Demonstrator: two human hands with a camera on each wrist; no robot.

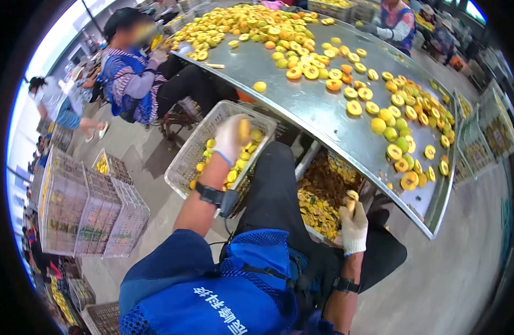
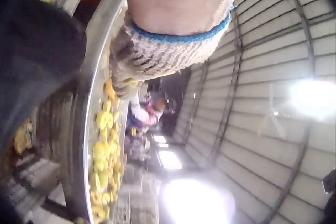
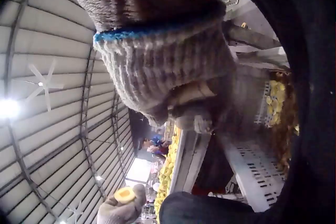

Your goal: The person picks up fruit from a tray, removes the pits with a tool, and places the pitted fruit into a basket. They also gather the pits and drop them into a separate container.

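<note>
Left fingers (image 1: 228, 140) pinch fruit (image 1: 244, 132) over crate (image 1: 181, 176) — right fingers (image 1: 355, 222), pale object (image 1: 352, 195) near table edge (image 1: 402, 211).

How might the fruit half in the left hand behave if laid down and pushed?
The fruit half looks small beside the left hand, so it is probably light. Its rounded outline suggests it may rock. The exposed cut face could be slippery.

Tabletop (image 1: 318, 111) is looking like smooth bare sheet metal, and it's catching a fair bit of shine. Crates (image 1: 92, 206) are coming across as matt plastic, perforated all over. Left glove (image 1: 227, 139) and right glove (image 1: 353, 224) are both showing rough, fuzzy ribbed knit. Vest (image 1: 179, 296) is reading as smooth cloth with mesh panels, trousers (image 1: 274, 184) are looking like matt fabric, and cut fruit (image 1: 354, 107) is gleaming a little.
</note>
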